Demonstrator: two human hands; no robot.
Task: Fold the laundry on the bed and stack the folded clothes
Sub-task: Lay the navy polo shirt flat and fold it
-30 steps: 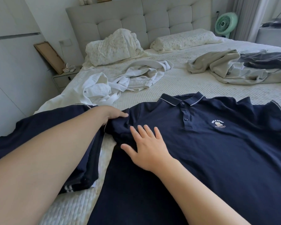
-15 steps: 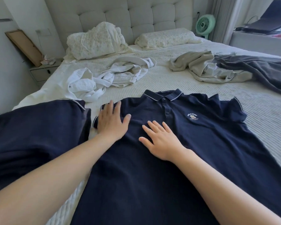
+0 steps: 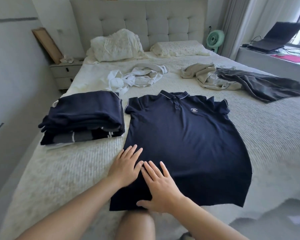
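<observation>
Now my right hand [image 3: 160, 188] lies flat, fingers spread, on the near-left hem corner of the navy polo [image 3: 184, 141], and my left hand [image 3: 126, 166] presses open-palmed just beside it on the shirt's left edge; neither grips. The polo runs lengthwise away from me, collar farthest. The folded stack [image 3: 83, 118] sits just left of its sleeve, with unfolded white clothes [image 3: 139, 77] beyond.

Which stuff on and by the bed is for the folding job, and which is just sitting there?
For the folding:
navy polo shirt, both hands flat on it
stack of folded dark clothes
white crumpled clothes
beige garment
grey garment

Just sitting there:
pillows
green fan
laptop
nightstand
</observation>
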